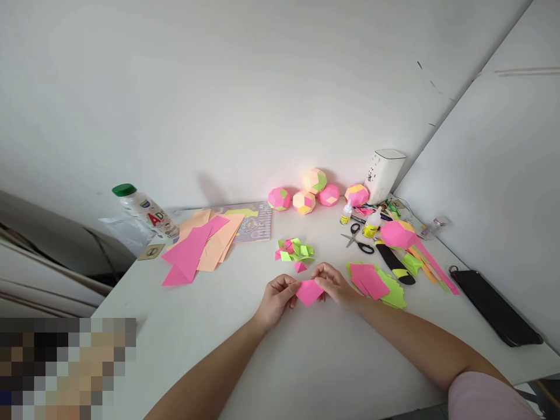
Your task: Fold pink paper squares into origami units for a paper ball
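Standing at the left end of the white table [245,256] is a white plastic bottle with a green cap [151,216]. Right of it, overlapping sheets of pink paper [186,254] lie across peach paper sheets [214,256], partly covering a flat lilac patterned board [262,224]. Next comes the person's left hand [276,298], thumb and fingers pinching the left corner of a small pink paper piece [308,293] at the near middle of the table. Just beyond it sit a cluster of folded green and pink paper pieces [295,249] and a small pink paper triangle [300,267]. The right hand [333,284] grips the same piece by its right side. Farther back, by the wall, are five faceted paper balls [279,199]. To the right lie black-handled scissors [353,238], loose pink and green paper pieces [370,281], a black and yellow cutter [389,258] and, farthest right, an oblong black case [494,306].
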Motion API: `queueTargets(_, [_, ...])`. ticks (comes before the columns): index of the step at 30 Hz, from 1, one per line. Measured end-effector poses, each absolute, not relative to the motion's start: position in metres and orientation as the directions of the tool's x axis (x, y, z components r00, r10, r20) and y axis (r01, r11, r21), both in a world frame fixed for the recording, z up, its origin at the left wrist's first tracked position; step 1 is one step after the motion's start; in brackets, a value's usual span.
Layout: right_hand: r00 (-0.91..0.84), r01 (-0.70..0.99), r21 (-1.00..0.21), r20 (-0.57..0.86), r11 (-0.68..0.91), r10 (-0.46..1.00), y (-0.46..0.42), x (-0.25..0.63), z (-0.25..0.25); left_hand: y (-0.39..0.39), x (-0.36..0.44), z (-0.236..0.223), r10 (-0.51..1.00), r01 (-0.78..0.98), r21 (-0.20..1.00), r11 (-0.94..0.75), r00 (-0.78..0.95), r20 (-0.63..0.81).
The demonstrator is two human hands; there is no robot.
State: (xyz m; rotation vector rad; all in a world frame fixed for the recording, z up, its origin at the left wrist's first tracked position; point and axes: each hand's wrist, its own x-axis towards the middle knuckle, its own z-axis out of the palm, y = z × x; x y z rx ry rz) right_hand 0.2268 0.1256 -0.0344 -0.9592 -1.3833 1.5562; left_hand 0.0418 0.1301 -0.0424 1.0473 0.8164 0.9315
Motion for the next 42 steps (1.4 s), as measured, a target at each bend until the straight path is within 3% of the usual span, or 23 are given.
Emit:
queueTargets(5, [-0.357,0.041,-0.999,-0.015,0.0,0.934,0.124,0.225,-0.037,0.128,0.044,-0.044,0.921,-0.221,0.953,0.209,0.372,-0.115])
queueTargets(15, [-0.309,-0.043,-0.998,-0.023,-0.038,0.951,0.124,0.225,-0.032,0.129,0.045,-0.04,0.959,-0.361,0.912,0.196,0.264,-0.102])
queueTargets(21, [-0.306,-0.047,-0.999,0.0,-0.015,0.952,0.125,0.224,-0.033,0.127,0.046,-0.038,0.934,-0.28,0.941,0.191,0.348,-0.086])
queueTargets(36, [-0.36,0.159,-0.983,0.031,0.094,0.932,0.122,0.224,-0.049,0.127,0.047,-0.035,0.95,-0.305,0.928,0.213,0.286,-0.124])
queueTargets(42, [-0.397,0.103,-0.994,-0.01,0.034,0.918,0.119,0.222,-0.033,0.129,0.046,-0.037,0.945,-0.341,0.912,0.229,0.304,-0.124])
